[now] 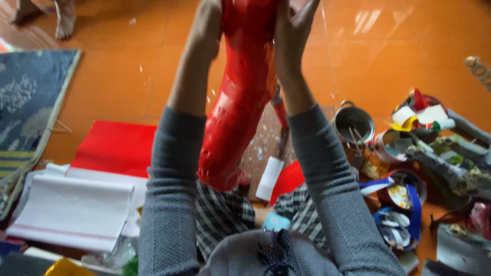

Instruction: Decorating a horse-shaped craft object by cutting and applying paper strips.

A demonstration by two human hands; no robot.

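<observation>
We observe a seated person, arms raised, holding a long red tape-wrapped form [239, 97] upright between both hands over the lap. The left hand [207, 28] presses flat against the form's left side near its top; the right hand [294, 30] lies against the right side, fingers extended upward. Both hands clasp the form between the palms rather than closing round it; the fingertips run out of the frame, so we cannot tell their exact curl. The form's lower end hangs just above the checked cloth on the knees, beside a white tube [269, 178].

On the orange floor [399, 46] we note a red paper sheet [115, 145] and a stack of white paper [76, 209] to the person's left, near a blue rug [25, 97]. To the right stand a metal pot [354, 121] and small open tins [404, 190] with strips of paper, close together.

In our judgement, the wrapping is being smoothed. To do it well, we advise even pressure from both palms, working along the length so that no creases or air pockets remain, and keeping the form steady and clear of the scraps and tins below. The surface appears glossy and slippery; a firm grip seems prudent.
</observation>
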